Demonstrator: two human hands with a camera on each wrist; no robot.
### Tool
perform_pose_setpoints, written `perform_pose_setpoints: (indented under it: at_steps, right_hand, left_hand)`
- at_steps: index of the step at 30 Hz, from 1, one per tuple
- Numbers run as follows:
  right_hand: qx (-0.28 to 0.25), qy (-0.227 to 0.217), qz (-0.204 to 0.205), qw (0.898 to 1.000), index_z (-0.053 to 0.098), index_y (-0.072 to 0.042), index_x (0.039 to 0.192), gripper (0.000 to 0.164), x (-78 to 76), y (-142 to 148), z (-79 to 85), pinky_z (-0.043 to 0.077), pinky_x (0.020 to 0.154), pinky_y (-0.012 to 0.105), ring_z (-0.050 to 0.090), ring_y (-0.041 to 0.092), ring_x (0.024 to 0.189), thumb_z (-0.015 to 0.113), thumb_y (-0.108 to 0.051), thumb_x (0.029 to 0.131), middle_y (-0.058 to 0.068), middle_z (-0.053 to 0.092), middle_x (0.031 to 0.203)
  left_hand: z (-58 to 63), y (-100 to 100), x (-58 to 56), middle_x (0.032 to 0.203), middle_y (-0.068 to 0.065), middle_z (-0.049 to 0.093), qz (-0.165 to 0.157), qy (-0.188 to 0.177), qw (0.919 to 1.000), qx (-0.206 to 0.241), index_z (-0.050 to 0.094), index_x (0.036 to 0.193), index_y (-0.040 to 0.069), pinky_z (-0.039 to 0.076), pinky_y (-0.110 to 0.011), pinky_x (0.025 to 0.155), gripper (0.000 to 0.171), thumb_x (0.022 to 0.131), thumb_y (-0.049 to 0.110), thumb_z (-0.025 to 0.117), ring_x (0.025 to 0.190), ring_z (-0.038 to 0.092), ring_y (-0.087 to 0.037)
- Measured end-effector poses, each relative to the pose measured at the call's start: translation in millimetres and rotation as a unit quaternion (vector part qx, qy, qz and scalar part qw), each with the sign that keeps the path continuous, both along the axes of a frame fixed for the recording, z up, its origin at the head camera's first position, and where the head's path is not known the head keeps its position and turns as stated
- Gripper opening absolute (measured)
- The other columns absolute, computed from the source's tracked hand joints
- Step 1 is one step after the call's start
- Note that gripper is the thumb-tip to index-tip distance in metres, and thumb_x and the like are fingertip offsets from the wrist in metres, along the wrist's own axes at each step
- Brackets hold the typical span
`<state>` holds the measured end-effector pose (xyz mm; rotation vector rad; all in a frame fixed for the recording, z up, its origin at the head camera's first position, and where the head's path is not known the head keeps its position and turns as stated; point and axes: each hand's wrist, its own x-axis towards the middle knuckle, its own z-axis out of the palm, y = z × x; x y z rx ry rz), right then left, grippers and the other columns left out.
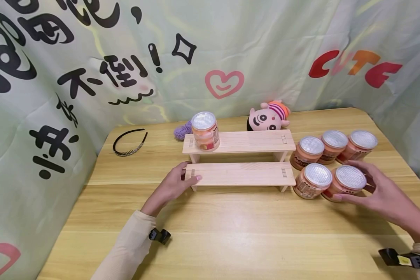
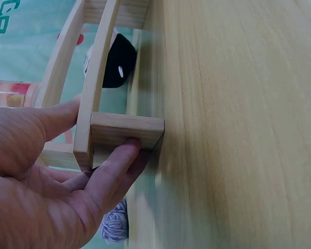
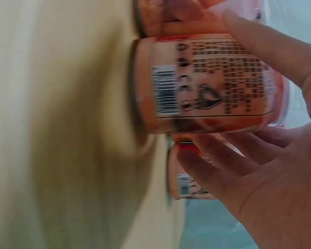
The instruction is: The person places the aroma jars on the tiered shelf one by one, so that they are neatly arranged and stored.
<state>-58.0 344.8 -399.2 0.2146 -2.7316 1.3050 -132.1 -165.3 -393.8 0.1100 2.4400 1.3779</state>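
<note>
A two-step wooden shelf (image 1: 239, 174) stands mid-table. My left hand (image 1: 173, 182) grips the left end of its lower step, thumb on top and fingertips against the end leg (image 2: 127, 127). One orange-pink jar with a silvery ridged lid (image 1: 205, 132) stands upright at the left of the upper step. Right of the shelf, several similar jars (image 1: 311, 181) stand close together on the table. My right hand (image 1: 381, 190) holds the front right jar (image 1: 346, 182), thumb on one side and fingers round the other; its barcode label (image 3: 207, 83) shows in the right wrist view.
A black headband (image 1: 129, 143) lies at the back left of the wooden table (image 1: 210, 241). Behind the shelf are a purple yarn ball (image 1: 182, 131) and a pink plush doll (image 1: 266, 118). A printed cloth backdrop (image 1: 266, 46) hangs along the back and left edges.
</note>
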Motion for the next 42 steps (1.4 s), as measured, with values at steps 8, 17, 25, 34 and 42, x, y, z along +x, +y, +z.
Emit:
perform_pose_setpoints:
  at_steps: [8,17,25,34,42]
  right_hand:
    - [-0.001,-0.007,-0.005,1.0,0.048,0.001,0.13,0.072,2.2,2.3,-13.8,0.045,0.072,0.004,0.054,-0.014,0.093,0.09,0.0,0.072,-0.026,0.055,0.109]
    - [0.02,-0.017,-0.014,1.0,0.05,0.003,0.128,0.067,3.3,2.6,-11.8,0.043,0.069,0.004,0.051,-0.016,0.093,0.09,-0.005,0.074,-0.028,0.054,0.108]
    - [0.028,-0.019,-0.013,0.999,0.052,0.003,0.128,0.068,2.5,3.5,-9.5,0.043,0.069,0.004,0.05,-0.016,0.094,0.091,-0.006,0.074,-0.029,0.054,0.108]
    - [0.026,0.003,0.002,1.0,0.053,-0.002,0.127,0.066,-0.2,9.0,-3.4,0.042,0.072,0.003,0.051,-0.016,0.097,0.091,-0.003,0.073,-0.029,0.056,0.11]
    - [0.047,0.0,-0.008,0.999,0.052,0.002,0.13,0.067,-6.6,14.9,17.6,0.041,0.067,0.004,0.047,-0.018,0.095,0.089,-0.003,0.075,-0.032,0.054,0.107]
  left_hand:
    - [0.9,-0.4,0.3,0.134,-0.02,0.061,0.001,-0.001,1.0,-0.002,0.038,0.153,0.004,0.054,-0.043,0.096,0.071,0.096,0.03,0.071,0.114,0.063,-0.029]
    - [-0.3,-1.0,0.3,0.132,-0.019,0.063,0.0,0.003,1.0,-0.001,0.038,0.153,0.004,0.056,-0.04,0.09,0.07,0.096,0.029,0.071,0.11,0.065,-0.027]
    - [-1.8,-1.3,-0.1,0.131,-0.018,0.063,-0.002,0.004,1.0,0.002,0.039,0.153,0.004,0.056,-0.038,0.087,0.069,0.096,0.029,0.071,0.109,0.065,-0.026]
    - [-2.3,-0.2,-0.7,0.135,-0.022,0.06,0.0,0.003,1.0,-0.005,0.035,0.155,0.002,0.055,-0.043,0.094,0.074,0.097,0.031,0.071,0.115,0.063,-0.03]
    - [-2.0,0.2,-0.7,0.132,-0.02,0.063,0.0,0.002,1.0,-0.004,0.036,0.154,0.003,0.057,-0.039,0.089,0.073,0.097,0.03,0.071,0.11,0.065,-0.027]
